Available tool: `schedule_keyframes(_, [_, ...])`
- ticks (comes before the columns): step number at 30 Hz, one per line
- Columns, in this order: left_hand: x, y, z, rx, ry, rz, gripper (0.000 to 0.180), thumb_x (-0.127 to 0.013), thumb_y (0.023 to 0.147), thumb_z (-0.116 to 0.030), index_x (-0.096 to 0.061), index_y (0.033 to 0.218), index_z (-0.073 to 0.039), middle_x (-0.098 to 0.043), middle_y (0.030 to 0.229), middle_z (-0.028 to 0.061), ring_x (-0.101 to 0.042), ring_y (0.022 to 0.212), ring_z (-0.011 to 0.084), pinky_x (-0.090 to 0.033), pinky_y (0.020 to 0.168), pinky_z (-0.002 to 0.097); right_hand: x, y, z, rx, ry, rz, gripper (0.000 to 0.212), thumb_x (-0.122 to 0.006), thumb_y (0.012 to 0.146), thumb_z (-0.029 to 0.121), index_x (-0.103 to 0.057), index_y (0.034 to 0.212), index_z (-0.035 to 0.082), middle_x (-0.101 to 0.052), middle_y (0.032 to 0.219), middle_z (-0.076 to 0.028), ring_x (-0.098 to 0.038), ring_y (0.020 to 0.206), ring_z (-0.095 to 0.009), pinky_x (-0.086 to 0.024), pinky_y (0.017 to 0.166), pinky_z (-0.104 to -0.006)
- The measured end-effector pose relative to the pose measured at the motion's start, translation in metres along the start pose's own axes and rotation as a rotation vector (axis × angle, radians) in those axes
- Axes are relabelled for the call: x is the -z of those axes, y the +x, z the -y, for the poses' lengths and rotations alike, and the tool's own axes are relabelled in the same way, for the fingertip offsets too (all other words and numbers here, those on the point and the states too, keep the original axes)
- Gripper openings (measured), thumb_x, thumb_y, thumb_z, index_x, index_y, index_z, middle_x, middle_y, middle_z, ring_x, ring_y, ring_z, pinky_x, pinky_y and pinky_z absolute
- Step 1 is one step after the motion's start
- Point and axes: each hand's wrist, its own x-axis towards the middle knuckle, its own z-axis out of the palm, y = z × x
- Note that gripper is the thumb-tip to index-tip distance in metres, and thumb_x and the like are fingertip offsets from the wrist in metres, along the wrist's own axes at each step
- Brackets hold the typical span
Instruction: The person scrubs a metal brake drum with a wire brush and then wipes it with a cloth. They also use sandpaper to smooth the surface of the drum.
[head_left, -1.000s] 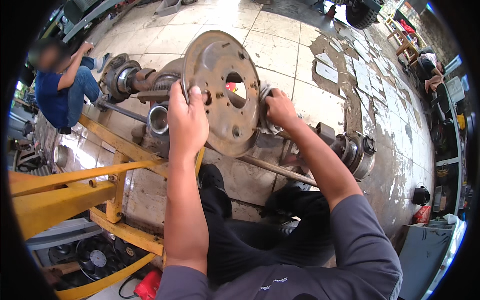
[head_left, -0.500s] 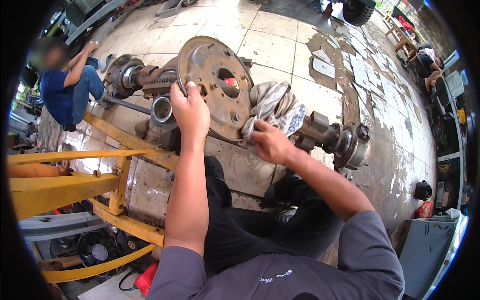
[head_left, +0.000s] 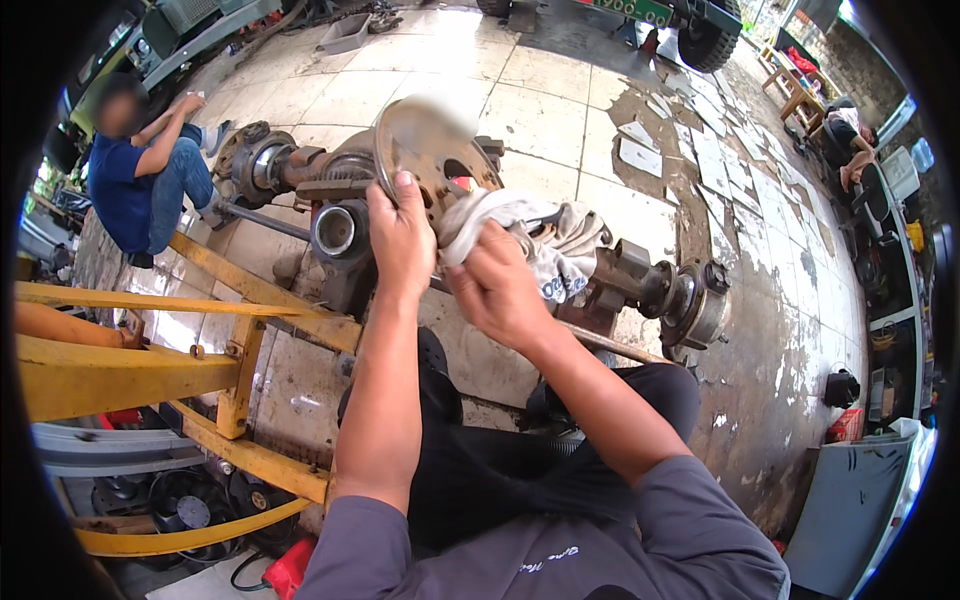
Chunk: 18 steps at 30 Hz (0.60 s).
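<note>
A round, rusty brake backing plate (head_left: 412, 165) with bolt holes is held up in front of me, tilted, its top partly blurred. My left hand (head_left: 402, 240) is closed on its left rim, thumb on the front face. In my right hand (head_left: 497, 290) is a bunched, pale patterned rag (head_left: 560, 245), pressed against the lower right of the plate and hiding that part. Behind and below the plate lies a greasy vehicle axle (head_left: 345, 170), with a round hub (head_left: 700, 305) at its right end. A round metal opening (head_left: 335, 231) shows beside my left hand.
A yellow steel frame (head_left: 130, 385) stands close on my left, with fans (head_left: 190, 505) below it. A person in blue (head_left: 125, 185) squats at the far left. Broken tiles (head_left: 640, 157) lie on the floor ahead right. A grey cabinet (head_left: 845, 510) stands at lower right.
The plate has turned to a narrower angle. My right hand and the rag have moved left across its lower part, closer to my left hand, which still grips the rim.
</note>
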Motion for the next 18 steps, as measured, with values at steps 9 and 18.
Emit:
schedule_keyframes(9, [0.002, -0.012, 0.003, -0.105, -0.070, 0.122, 0.035, -0.047, 0.111, -0.033, -0.054, 0.121, -0.001, -0.062, 0.105, 0.0058, -0.057, 0.094, 0.0126, -0.049, 0.086, 0.0309, -0.034, 0.016, -0.058, -0.610, -0.215, 0.163, 0.050, -0.041, 0.099, 0.020, -0.054, 0.132, -0.016, -0.049, 0.144, -0.035, -0.044, 0.139, -0.045, -0.035, 0.118, -0.0455])
schedule_keyframes(18, [-0.009, -0.018, -0.019, -0.217, 0.073, 0.160, 0.034, -0.049, 0.110, -0.030, -0.055, 0.122, 0.001, -0.063, 0.101, 0.0086, -0.055, 0.092, 0.0149, -0.048, 0.086, 0.0314, -0.039, -0.036, -0.039, -0.285, -0.068, -0.010, 0.035, -0.051, 0.091, 0.017, -0.062, 0.121, 0.001, -0.053, 0.132, -0.026, -0.043, 0.128, -0.049, -0.029, 0.114, -0.0596])
